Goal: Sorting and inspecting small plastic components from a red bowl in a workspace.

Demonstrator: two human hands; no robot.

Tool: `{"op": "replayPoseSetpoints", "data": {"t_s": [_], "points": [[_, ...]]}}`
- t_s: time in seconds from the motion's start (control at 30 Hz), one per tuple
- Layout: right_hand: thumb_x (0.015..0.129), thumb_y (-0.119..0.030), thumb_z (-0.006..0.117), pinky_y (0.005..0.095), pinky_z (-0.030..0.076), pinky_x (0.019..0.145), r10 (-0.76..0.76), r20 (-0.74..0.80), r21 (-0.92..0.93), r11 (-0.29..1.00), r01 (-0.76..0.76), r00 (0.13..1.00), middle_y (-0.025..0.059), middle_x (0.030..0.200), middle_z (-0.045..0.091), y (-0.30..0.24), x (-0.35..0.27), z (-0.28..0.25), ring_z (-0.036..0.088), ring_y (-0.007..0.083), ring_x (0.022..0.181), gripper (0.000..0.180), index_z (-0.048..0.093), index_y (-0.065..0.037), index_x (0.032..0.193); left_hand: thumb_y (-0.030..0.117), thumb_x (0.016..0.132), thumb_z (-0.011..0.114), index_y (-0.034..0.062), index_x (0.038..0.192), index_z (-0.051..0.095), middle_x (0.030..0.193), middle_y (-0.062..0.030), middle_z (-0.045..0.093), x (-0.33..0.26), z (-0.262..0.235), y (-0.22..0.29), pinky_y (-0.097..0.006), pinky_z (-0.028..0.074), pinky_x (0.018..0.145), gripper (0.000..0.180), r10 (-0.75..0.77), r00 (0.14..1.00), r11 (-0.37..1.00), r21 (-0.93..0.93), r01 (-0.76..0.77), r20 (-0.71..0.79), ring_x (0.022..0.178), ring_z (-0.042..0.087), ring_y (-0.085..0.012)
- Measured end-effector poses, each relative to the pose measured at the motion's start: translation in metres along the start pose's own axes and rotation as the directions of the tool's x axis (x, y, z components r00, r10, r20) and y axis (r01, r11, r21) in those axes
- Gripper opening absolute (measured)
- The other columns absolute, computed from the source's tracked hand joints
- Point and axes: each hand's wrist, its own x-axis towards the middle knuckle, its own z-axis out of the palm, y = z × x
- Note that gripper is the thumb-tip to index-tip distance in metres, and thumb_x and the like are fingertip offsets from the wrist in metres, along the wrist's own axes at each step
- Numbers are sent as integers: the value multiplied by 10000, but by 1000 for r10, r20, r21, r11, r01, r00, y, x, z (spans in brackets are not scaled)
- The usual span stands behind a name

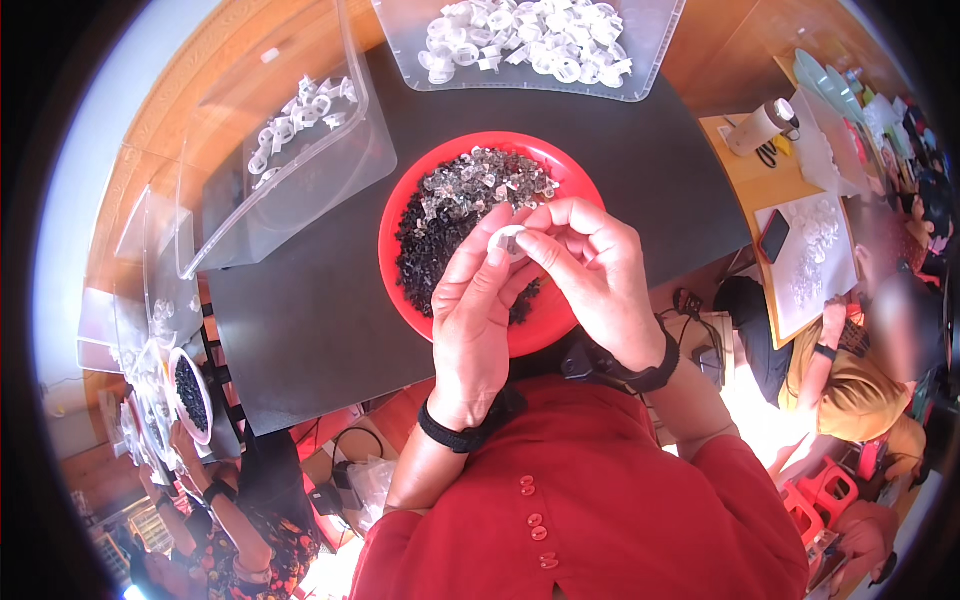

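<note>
Over a red basin, both my hands meet on a small round white plastic piece. My left hand pinches it from the left between thumb and fingers. From the right, my right hand has its thumb pressed against the piece, fingers curled behind. Inside the basin lie many small black parts and a heap of clear and greyish small parts toward the far side. My fingers hide part of the white piece and of the basin's contents.
A clear bin of white pieces stands at the far edge of the dark table; another clear bin is at left. On the right, a wooden table bears a bottle and phone. Other people work at both sides.
</note>
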Motion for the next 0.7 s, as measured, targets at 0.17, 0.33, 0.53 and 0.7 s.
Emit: {"op": "replayPoseSetpoints", "data": {"t_s": [0.17, 0.33, 0.53, 0.7], "points": [[902, -36, 658, 208, 505, 641, -47, -30, -23, 999, 47, 998, 60, 890, 682, 5, -3, 3, 658, 87, 757, 83, 614, 20, 945, 101, 993, 501, 10, 1356, 492, 1255, -140, 608, -1, 2, 0, -375, 462, 1030, 373, -34, 999, 996, -85, 31, -30, 1162, 581, -209], [880, 6, 660, 227, 513, 637, -213, -43, -153, 967, 204, 976, 82, 871, 687, 14, -4, 7, 671, 119, 740, 74, 612, 17, 935, 93, 987, 508, 17, 1348, 504, 1249, -138, 612, -1, -3, 0, -375, 463, 1031, 369, -51, 997, 996, -77, 47, -57, 1155, 587, -210], [872, 24, 657, 247, 531, 647, -265, -44, -195, 948, 252, 963, 90, 851, 689, 11, -2, 5, 692, 142, 772, 74, 612, 21, 931, 74, 993, 468, 3, 1346, 503, 1236, -146, 619, 0, 5, 1, -373, 469, 1027, 362, -48, 997, 998, -43, 46, -68, 1127, 602, -211], [876, 21, 655, 240, 531, 645, -258, -24, -231, 941, 246, 966, 91, 848, 688, 8, -3, 2, 693, 145, 767, 75, 622, 25, 943, 98, 982, 472, -1, 1326, 519, 1239, -151, 618, 3, -1, -1, -344, 485, 976, 361, -34, 994, 999, -20, 32, -105, 1127, 608, -216]]}}
